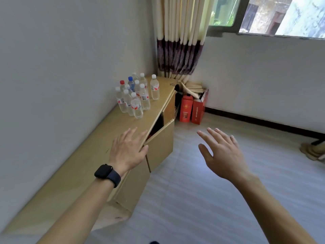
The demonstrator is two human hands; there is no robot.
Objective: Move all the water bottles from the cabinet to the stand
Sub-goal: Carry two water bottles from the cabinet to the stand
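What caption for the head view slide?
Left hand at ajar cabinet door, right hand open; water bottles clustered on top.

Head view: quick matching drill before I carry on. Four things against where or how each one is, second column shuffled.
1 left hand
2 right hand
3 cabinet door
4 red boxes

A on the floor near the curtain
B ajar
C open, in the air over the floor
D at the cabinet top's front edge, watch on its wrist

Pairs: 1-D, 2-C, 3-B, 4-A
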